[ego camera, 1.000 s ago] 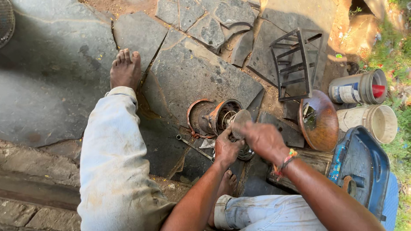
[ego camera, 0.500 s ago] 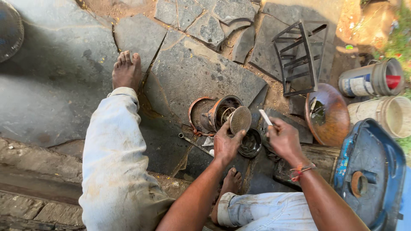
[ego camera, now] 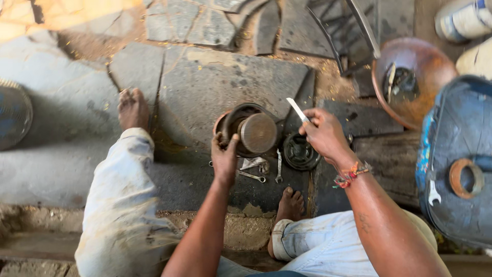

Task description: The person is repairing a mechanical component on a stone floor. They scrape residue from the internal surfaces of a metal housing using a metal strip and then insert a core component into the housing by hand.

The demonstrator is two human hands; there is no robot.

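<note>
The left hand [ego camera: 224, 159] grips the rim of a round, rusty metal drum part [ego camera: 252, 131] — fingers closed over its near edge, thumb up against the side — and holds it tilted so that its flat brown face turns toward the camera. The part rests on the dark stone floor [ego camera: 205, 82] between the person's two bare feet. The right hand [ego camera: 324, 134] hovers just right of it, fingers pinched shut on a thin, flat metal blade [ego camera: 298, 110] that points up and to the left. Just below that hand lies a black ribbed disc [ego camera: 300, 152], and beside it on the stone a few small spanners [ego camera: 262, 169] are scattered close together. A beaded band [ego camera: 350, 175] circles the right wrist. To the far right stands a blue drum [ego camera: 453, 154] with a rusty ring and a small wrench on its top; behind it a rusty bowl [ego camera: 412, 77] holds some dark bits — too blurred to tell what.
</note>
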